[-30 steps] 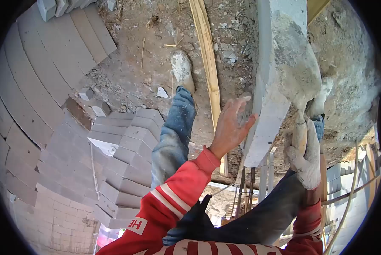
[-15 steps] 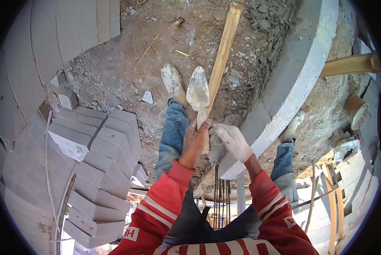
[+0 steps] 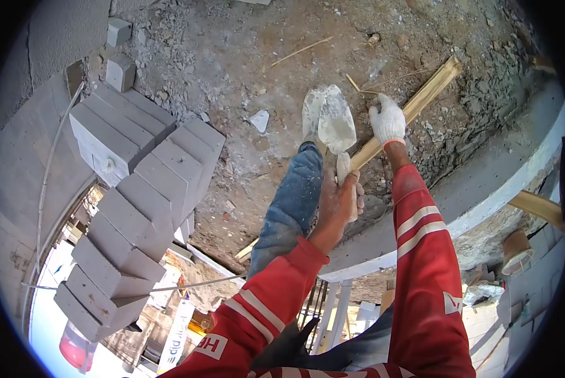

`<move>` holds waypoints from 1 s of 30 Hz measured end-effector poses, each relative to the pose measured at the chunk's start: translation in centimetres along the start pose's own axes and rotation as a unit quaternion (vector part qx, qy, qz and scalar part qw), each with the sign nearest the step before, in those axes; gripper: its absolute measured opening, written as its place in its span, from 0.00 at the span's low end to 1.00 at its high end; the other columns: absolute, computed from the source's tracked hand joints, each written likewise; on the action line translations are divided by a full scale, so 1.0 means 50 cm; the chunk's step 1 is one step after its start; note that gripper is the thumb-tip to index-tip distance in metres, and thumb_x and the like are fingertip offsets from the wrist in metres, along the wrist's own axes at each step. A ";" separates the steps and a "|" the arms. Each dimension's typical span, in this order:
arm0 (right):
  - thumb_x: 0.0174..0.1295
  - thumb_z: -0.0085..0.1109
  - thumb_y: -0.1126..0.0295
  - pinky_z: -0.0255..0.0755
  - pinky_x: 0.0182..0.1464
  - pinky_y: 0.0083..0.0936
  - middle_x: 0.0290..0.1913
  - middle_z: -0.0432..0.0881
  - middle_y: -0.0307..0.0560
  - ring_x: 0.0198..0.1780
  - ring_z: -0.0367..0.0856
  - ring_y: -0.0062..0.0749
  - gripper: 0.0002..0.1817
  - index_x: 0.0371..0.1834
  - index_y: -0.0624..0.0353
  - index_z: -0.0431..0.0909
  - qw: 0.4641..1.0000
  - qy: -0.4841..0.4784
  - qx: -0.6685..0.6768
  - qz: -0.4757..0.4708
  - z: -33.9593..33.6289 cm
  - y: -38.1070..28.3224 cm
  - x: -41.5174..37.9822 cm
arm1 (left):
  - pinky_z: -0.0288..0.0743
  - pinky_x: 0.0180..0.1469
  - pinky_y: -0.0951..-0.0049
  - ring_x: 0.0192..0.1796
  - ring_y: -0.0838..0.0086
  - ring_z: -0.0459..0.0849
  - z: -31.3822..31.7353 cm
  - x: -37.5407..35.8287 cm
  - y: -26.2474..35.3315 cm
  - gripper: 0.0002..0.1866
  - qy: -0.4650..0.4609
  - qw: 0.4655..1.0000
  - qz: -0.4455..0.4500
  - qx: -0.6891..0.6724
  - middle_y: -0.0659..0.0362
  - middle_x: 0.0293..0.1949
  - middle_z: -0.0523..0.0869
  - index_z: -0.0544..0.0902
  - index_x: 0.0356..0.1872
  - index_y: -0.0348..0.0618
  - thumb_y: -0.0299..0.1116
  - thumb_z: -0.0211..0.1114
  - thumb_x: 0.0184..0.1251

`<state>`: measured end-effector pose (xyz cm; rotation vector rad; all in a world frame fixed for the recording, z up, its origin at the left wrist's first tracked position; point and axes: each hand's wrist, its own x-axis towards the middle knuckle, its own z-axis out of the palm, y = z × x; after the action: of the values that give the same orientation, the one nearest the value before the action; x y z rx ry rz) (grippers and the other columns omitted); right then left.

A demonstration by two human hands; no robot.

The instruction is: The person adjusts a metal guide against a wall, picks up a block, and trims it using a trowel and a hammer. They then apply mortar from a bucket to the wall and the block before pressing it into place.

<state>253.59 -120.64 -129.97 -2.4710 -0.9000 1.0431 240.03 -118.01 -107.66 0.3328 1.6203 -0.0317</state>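
My left hand (image 3: 340, 198), bare, is closed round the handle of a pointed trowel (image 3: 337, 126). The blade points forward over my shoe (image 3: 312, 110) and is coated with pale mortar. My right hand (image 3: 388, 120), in a white knitted glove, is stretched forward over the ground, its fingers curled in. Whatever it may hold is hidden. Beside and partly under the glove runs a long wooden strip (image 3: 435, 85), which slants from near the trowel handle toward the upper right.
Grey blocks (image 3: 147, 179) stand stacked at the left, with small block pieces (image 3: 120, 72) beyond. A curved concrete beam (image 3: 503, 167) sweeps round the right side. Past it are a bucket (image 3: 517, 251) and another wooden piece (image 3: 536, 209). A white shard (image 3: 259, 120) lies on the rubble-strewn ground.
My right hand has left the trowel handle and reached forward, out beside the wooden strip. The left hand still holds the trowel. The view has turned, bringing the stacked blocks nearer the middle.
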 end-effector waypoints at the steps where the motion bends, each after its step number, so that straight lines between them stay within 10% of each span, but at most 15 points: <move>1: 0.60 0.59 0.65 0.77 0.49 0.46 0.40 0.86 0.58 0.45 0.85 0.56 0.14 0.45 0.61 0.82 1.000 0.005 -0.001 -0.029 0.005 -0.010 0.014 | 0.71 0.21 0.75 0.21 0.78 0.76 0.004 0.000 0.005 0.13 0.000 1.000 -0.001 -0.004 0.62 0.28 0.77 0.72 0.50 0.48 0.42 0.60 0.76; 5: 0.62 0.59 0.60 0.77 0.45 0.43 0.37 0.87 0.58 0.40 0.84 0.59 0.16 0.42 0.61 0.85 0.995 -0.065 0.064 0.027 0.020 -0.049 0.010 | 0.70 0.19 0.75 0.19 0.77 0.75 -0.008 -0.003 0.009 0.17 -0.001 0.999 -0.010 -0.041 0.61 0.27 0.77 0.72 0.52 0.45 0.47 0.58 0.77; 9: 0.71 0.54 0.41 0.76 0.39 0.30 0.34 0.88 0.51 0.31 0.82 0.34 0.33 0.45 0.67 0.85 0.888 -0.203 0.334 0.243 -0.066 -0.112 -0.102 | 0.67 0.16 0.75 0.16 0.77 0.73 -0.015 0.007 0.021 0.20 -0.008 0.999 0.010 -0.045 0.62 0.23 0.75 0.72 0.51 0.42 0.50 0.57 0.78; 17: 0.77 0.53 0.53 0.75 0.52 0.23 0.47 0.84 0.42 0.46 0.79 0.23 0.23 0.56 0.65 0.81 0.740 -0.224 0.583 0.248 -0.170 -0.145 -0.297 | 0.68 0.18 0.69 0.17 0.74 0.77 -0.004 0.006 -0.022 0.18 -0.051 0.987 0.111 0.105 0.59 0.23 0.78 0.76 0.46 0.38 0.46 0.56 0.77; 21: 0.76 0.54 0.58 0.76 0.49 0.23 0.49 0.86 0.45 0.46 0.81 0.24 0.19 0.55 0.63 0.79 0.746 -0.177 0.606 0.214 -0.230 -0.155 -0.320 | 0.74 0.24 0.70 0.22 0.76 0.81 0.004 -0.016 -0.063 0.21 -0.079 0.909 0.319 0.256 0.57 0.24 0.82 0.83 0.39 0.35 0.46 0.56 0.77; 24: 0.73 0.56 0.65 0.76 0.36 0.24 0.37 0.83 0.42 0.34 0.80 0.23 0.10 0.48 0.59 0.74 0.788 -0.094 0.551 0.260 -0.303 -0.157 -0.354 | 0.76 0.36 0.63 0.26 0.65 0.85 -0.004 -0.093 -0.030 0.22 -0.184 0.920 0.159 0.306 0.52 0.25 0.83 0.81 0.37 0.34 0.48 0.57 0.76; 30: 0.58 0.60 0.74 0.69 0.21 0.28 0.23 0.73 0.40 0.19 0.74 0.25 0.08 0.35 0.60 0.69 0.905 -0.092 0.362 0.205 -0.458 -0.170 -0.460 | 0.77 0.40 0.60 0.36 0.60 0.87 -0.058 -0.184 -0.049 0.16 -0.044 0.903 0.299 0.306 0.51 0.30 0.87 0.84 0.36 0.38 0.44 0.63 0.70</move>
<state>254.21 -130.22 -97.80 -1.9563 0.0265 1.4366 237.02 -121.48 -98.83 1.2884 1.3250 -0.0865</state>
